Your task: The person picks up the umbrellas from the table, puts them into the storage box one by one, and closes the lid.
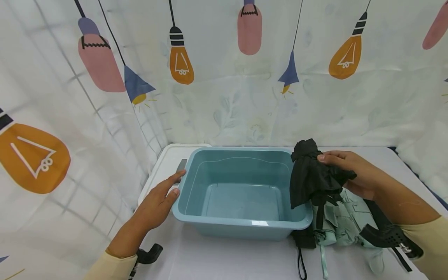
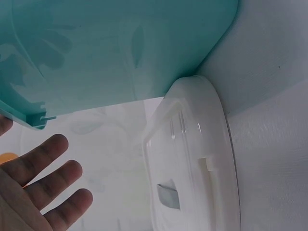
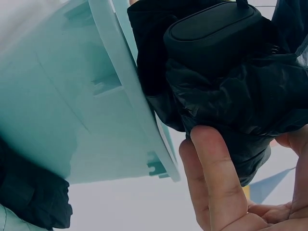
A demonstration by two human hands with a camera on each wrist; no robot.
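A pale blue plastic basin [image 1: 241, 223] stands in the middle of the table, its visible inside bare. My left hand [image 1: 157, 204] is at its left rim, fingers extended; in the left wrist view several fingers [image 2: 53, 185] spread below the rim. My right hand [image 1: 357, 171] holds a black folding umbrella [image 1: 306, 179] by its loose, bunched fabric over the basin's right rim. The right wrist view shows the umbrella's oval handle end [image 3: 216, 24], with thumb and fingers around the cloth. Part of the canopy hangs inside the basin's right edge.
Light green folded umbrellas [image 1: 355, 212] lie right of the basin, straps trailing forward. Another black folded item [image 1: 304, 238] with a wrist loop pokes out beneath the basin's right front corner. A white plastic box [image 2: 178, 159] stands behind the basin's left side. A patterned curtain [image 1: 210, 112] hangs behind.
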